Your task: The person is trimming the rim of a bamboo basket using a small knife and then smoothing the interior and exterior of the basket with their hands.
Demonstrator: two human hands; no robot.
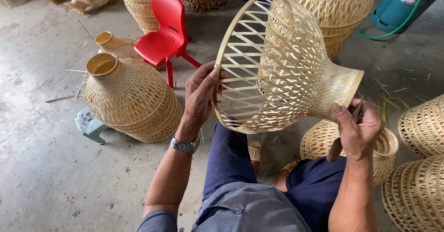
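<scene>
Bamboo lampshade was mid-trimming: left hand clamped its wide rim, right hand closed on the neck and a wooden-handled tool. Next seemed turning the shade steadily.

Person wears a grey-blue short-sleeved shirt with a collar, dark navy trousers, and a silver metal-link wristwatch on the left wrist. Forearms bare; left hand and right hand ungloved. Tan woven sandals on the feet.
</scene>
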